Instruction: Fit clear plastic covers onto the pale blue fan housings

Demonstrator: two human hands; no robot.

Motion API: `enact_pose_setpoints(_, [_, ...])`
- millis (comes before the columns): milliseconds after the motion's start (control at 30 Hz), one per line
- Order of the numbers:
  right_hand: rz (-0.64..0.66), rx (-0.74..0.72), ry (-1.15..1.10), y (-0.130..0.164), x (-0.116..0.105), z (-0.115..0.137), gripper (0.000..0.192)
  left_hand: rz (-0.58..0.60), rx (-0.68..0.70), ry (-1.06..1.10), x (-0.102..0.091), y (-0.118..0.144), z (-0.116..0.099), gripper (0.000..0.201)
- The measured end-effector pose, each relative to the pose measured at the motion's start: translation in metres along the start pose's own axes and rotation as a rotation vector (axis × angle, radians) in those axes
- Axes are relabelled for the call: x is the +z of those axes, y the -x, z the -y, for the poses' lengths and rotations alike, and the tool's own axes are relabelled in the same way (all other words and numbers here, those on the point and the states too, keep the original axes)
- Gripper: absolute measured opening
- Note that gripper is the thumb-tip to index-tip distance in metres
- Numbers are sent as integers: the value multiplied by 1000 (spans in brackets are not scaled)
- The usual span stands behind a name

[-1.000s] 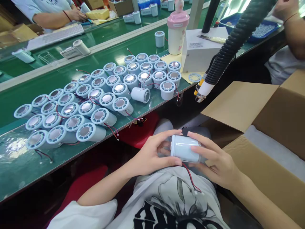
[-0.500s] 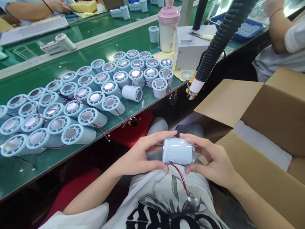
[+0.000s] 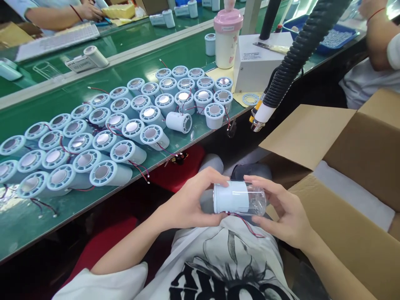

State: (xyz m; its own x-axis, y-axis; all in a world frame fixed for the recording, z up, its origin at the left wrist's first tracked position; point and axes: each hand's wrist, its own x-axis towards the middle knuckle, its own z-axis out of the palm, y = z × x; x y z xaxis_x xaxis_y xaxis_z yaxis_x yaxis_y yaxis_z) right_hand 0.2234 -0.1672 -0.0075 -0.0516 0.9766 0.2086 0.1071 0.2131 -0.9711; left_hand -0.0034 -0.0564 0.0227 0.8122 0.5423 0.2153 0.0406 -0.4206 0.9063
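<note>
Over my lap I hold a pale blue cylindrical housing on its side. My left hand is closed round its left end, thumb below and fingers above. A clear plastic sleeve covers part of the housing and sticks out past its right end. My right hand grips this sleeve between thumb and fingers. Red and dark wires with a small white plug trail from the underside of the housing. On the bench to the left stand several similar housings with silver discs on top; one lies on its side.
An open cardboard box stands on my right. A black corrugated hose with a metal nozzle hangs ahead, beside a white device and a pink-lidded cup. Other people's arms show at the far right and upper left.
The clear sleeve now reaches well past the housing's right end, with my right hand farther right on it. The wires hang at a different angle. The view has shifted slightly.
</note>
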Motion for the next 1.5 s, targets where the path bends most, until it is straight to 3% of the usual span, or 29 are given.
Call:
enact_pose_setpoints(200, [-59,99,-84,2,-3,4,44,117,85,-174,-4,-5,-1,53])
enact_pose_setpoints(633, [-105,179,-303,7,-3,4,49,196,161,-359,-4,-2,-8,56])
enact_pose_setpoints(900, [-160,220,-363,8,-4,1,48,180,121,-393,1,3,-4,56])
enact_pose_setpoints(1333, [-158,255,-401,10,-1,-5,48,145,224,-218,7,6,-3,38])
enact_pose_setpoints(1500, [-170,233,-378,10,1,-1,52,46,200,-214,10,9,1,45])
